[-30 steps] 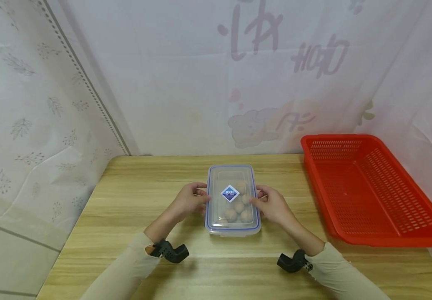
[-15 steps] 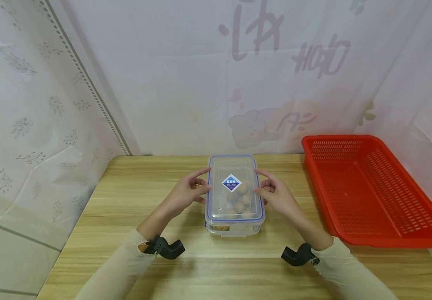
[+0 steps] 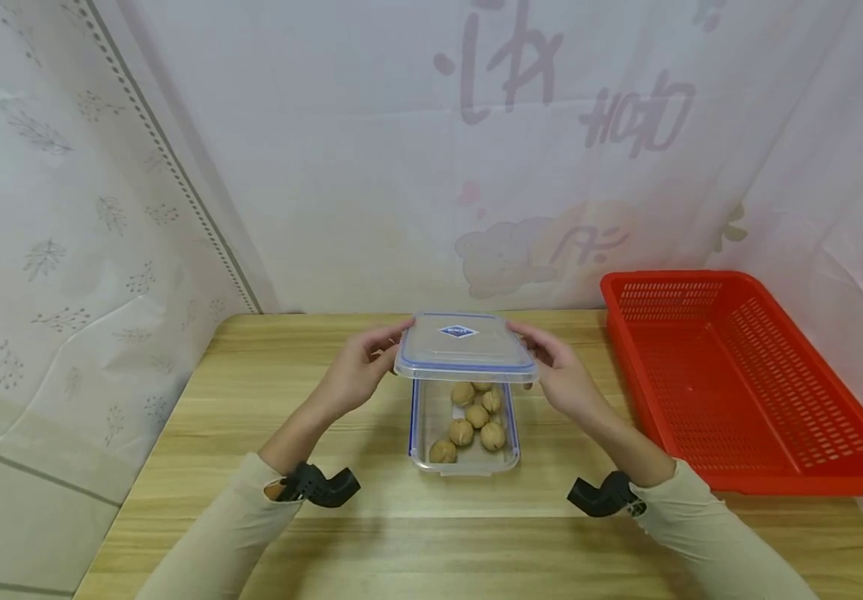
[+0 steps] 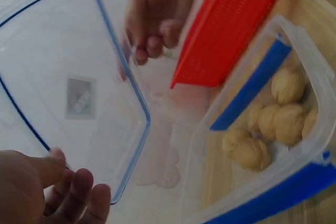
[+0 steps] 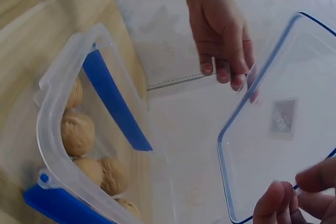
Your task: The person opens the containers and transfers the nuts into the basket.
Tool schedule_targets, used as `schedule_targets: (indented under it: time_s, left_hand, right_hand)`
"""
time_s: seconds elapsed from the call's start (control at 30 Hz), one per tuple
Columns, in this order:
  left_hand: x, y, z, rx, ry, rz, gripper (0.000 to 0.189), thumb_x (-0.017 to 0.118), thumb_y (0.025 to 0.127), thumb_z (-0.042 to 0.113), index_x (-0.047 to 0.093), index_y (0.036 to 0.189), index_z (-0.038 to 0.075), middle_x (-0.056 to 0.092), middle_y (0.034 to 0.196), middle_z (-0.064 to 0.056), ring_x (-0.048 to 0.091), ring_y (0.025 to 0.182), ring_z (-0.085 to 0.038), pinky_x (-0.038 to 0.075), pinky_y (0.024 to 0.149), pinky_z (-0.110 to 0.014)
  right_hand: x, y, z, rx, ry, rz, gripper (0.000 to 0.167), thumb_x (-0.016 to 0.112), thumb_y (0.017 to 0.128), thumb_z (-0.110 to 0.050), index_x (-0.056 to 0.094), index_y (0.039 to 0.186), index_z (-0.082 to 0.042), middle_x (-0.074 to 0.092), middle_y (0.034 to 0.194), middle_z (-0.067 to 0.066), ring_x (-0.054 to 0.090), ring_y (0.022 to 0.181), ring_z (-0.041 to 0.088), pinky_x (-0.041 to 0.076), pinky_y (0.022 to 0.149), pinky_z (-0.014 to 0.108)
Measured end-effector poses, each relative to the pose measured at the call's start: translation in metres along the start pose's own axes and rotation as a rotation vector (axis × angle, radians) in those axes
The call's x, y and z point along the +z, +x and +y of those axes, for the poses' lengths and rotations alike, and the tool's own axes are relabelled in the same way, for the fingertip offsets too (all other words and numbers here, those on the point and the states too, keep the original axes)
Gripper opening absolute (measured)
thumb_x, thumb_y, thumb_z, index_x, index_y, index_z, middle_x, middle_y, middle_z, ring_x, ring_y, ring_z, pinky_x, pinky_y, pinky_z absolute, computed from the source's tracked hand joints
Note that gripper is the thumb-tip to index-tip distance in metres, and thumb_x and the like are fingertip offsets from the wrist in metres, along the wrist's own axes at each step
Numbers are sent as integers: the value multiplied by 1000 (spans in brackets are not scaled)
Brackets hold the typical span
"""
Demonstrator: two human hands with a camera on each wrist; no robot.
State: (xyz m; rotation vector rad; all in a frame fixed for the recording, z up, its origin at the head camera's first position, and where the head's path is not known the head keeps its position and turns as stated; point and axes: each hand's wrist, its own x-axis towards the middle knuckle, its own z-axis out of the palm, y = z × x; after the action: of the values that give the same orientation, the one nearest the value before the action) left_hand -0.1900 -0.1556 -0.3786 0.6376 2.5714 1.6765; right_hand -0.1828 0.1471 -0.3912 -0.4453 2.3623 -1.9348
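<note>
A clear lid (image 3: 469, 346) with a blue seal is held above a clear plastic container (image 3: 469, 468), tilted with its near edge raised. My left hand (image 3: 356, 371) pinches the lid's left edge. On the opposite edge my right hand (image 3: 562, 379) grips it the same way. Several walnuts (image 3: 476, 417) lie in the uncovered container on the table. In the left wrist view the lid (image 4: 79, 98) stands apart from the container (image 4: 304, 182), whose blue side clips hang down. The right wrist view shows walnuts (image 5: 77, 132) behind the container's clear wall.
A red perforated plastic basket (image 3: 701, 392) stands on the right of the wooden table (image 3: 289, 400). Patterned white curtains (image 3: 371, 167) hang behind the table and at both sides.
Both hands have lifted the lid off the container and tilted it, near edge up. The walnuts in the container are now uncovered. The basket has stayed in place.
</note>
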Motion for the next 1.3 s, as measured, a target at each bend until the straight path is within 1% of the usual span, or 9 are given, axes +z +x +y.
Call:
schedule_targets:
  time_s: [0.1,0.2,0.3,0.4,0.47,0.6,0.8,1.07,1.3]
  left_hand:
    - [-1,1,0,69,105,58,39,57,101,-4,59,140,1,63,109,-16,56,80,-19,53,65,-21]
    - [-2,2,2,132,174,128,24,59,101,-1,70,123,-2,58,102,-13,52,78,-19,48,63,-22]
    - [-3,3,3,175,192,179,17,60,101,3,73,108,-5,56,103,-14,51,82,-21,44,64,-23]
    - [-5,4,7,167,144,183,23,58,103,4,71,120,-5,59,112,-16,54,93,-23,49,73,-22]
    - [-8,6,9,141,79,174,26,56,103,3,68,125,-6,60,119,-19,58,98,-26,55,78,-21]
    - [-17,9,14,57,-21,139,36,55,104,1,57,139,-7,62,118,-23,64,96,-31,62,77,-25]
    - [-42,6,22,-109,1,54,49,55,105,4,42,152,-2,60,116,-27,67,91,-29,65,71,-30]
    - [-81,-8,23,-298,33,-42,49,54,105,5,39,150,-8,57,117,-30,67,94,-30,66,72,-38]
    - [-111,-22,14,-399,48,-127,46,53,104,2,39,146,-14,59,115,-29,67,91,-26,66,74,-42]
  right_hand:
    - [1,2,-3,-72,-98,1,43,52,101,6,51,145,4,58,110,21,55,78,22,50,58,21]
    - [2,3,-6,-166,-218,33,24,54,104,0,65,125,4,58,95,16,55,71,28,49,56,23]
    - [1,5,-9,-249,-319,77,20,57,105,-9,71,113,1,58,91,10,56,73,27,51,59,25]
    - [2,9,-13,-278,-322,88,23,57,105,-11,72,117,3,64,106,13,62,85,24,61,69,30]
    - [5,12,-16,-252,-268,76,24,56,105,-11,70,118,4,67,113,17,66,93,26,64,75,35]
    - [12,18,-24,-155,-146,37,30,55,106,-7,59,133,4,68,115,23,69,91,32,65,70,36]
    - [28,26,-36,-9,-72,-56,58,55,105,-4,29,157,1,66,119,27,71,85,30,65,64,35]
    - [63,43,-43,128,-78,-210,65,53,105,-1,20,161,-3,65,111,23,70,77,24,66,65,37]
    - [98,62,-50,238,-70,-281,70,54,104,0,15,161,-3,69,105,20,71,78,25,65,64,34]
